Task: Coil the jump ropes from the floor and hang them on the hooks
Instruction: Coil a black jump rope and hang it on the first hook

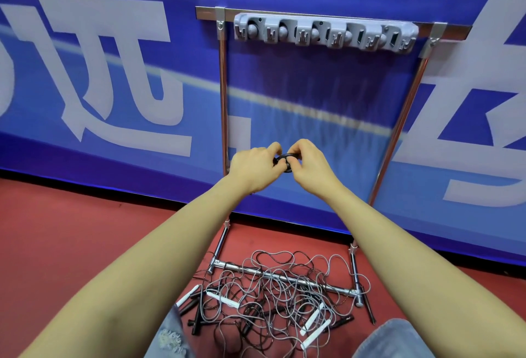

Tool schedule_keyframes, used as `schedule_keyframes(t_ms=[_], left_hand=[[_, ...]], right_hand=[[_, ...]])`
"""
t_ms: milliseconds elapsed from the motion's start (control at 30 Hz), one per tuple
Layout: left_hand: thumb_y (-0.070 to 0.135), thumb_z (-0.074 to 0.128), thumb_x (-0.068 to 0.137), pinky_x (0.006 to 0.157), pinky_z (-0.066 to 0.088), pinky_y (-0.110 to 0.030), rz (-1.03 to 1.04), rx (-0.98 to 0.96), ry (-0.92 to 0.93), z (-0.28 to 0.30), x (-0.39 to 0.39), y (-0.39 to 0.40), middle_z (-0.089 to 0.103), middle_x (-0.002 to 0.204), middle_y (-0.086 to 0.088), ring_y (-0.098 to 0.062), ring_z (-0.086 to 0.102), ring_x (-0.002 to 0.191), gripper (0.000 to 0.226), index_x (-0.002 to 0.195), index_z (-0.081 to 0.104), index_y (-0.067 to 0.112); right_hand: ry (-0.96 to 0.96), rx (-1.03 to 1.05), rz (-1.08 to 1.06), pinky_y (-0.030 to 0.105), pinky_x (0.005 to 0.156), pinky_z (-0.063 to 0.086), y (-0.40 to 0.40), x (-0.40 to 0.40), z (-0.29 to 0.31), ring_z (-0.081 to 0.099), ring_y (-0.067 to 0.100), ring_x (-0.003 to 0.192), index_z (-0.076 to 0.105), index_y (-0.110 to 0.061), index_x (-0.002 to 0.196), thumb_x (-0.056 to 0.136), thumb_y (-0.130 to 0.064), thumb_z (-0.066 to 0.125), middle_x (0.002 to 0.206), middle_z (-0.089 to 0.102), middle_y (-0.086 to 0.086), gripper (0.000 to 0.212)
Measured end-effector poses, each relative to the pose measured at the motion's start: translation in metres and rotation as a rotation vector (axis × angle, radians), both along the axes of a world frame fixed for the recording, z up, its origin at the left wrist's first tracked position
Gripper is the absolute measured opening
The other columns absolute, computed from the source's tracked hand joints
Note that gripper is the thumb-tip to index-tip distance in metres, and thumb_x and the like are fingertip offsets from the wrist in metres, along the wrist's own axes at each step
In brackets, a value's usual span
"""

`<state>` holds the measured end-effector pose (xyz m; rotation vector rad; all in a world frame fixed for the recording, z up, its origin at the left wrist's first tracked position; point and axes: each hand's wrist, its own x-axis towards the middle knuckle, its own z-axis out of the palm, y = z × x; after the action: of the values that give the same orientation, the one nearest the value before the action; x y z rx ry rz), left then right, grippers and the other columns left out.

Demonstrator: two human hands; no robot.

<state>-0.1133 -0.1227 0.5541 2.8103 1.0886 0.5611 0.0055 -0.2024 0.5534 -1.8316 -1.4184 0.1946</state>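
A small black coil of rope (285,156) sits between my two hands, held up in front of the blue banner. My left hand (254,165) grips its left side with curled fingers. My right hand (306,163) pinches its right side. On the red floor below lies a tangled heap of grey and black jump ropes (273,295) with white and black handles. High on the chrome rack (223,95) is a grey hook bar (324,33) with several hooks, all bare.
The rack's base bar (284,276) lies across the floor under the rope heap. A blue banner with large white characters (113,78) stands right behind the rack. My denim-clad knees (392,340) are at the bottom edge.
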Motion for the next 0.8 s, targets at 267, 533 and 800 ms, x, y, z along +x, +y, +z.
schedule_keyframes(t_ms=[267,533,800], left_hand=[[0.038,0.035,0.095,0.060,0.040,-0.030,0.008,-0.113,-0.137,0.001,0.002,-0.004,0.070,0.072,0.003,-0.022,0.061,0.073,0.020,0.102,0.042,0.021],[0.037,0.030,0.098,0.066,0.046,-0.033,-0.025,-0.107,-0.182,0.004,-0.002,-0.003,0.070,0.074,0.005,-0.020,0.063,0.072,0.018,0.104,0.040,0.024],[0.040,0.029,0.098,0.069,0.045,-0.036,-0.062,-0.065,-0.132,0.000,0.000,-0.007,0.065,0.088,0.001,-0.023,0.059,0.081,0.030,0.100,0.049,0.018]], right_hand=[[0.542,0.142,0.073,0.021,0.077,0.045,-0.005,0.007,0.005,0.061,0.007,0.075,0.066,-0.006,0.085,0.084,0.005,0.052,0.080,0.067,0.003,0.018],[0.650,0.161,0.188,0.014,0.077,0.045,-0.007,0.005,0.002,0.060,0.004,0.086,0.061,-0.009,0.097,0.090,0.005,0.050,0.096,0.064,0.003,0.019],[0.444,0.231,0.048,0.022,0.082,0.046,0.003,-0.003,0.003,0.059,0.015,0.090,0.058,-0.019,0.092,0.096,-0.005,0.046,0.111,0.060,0.012,0.019]])
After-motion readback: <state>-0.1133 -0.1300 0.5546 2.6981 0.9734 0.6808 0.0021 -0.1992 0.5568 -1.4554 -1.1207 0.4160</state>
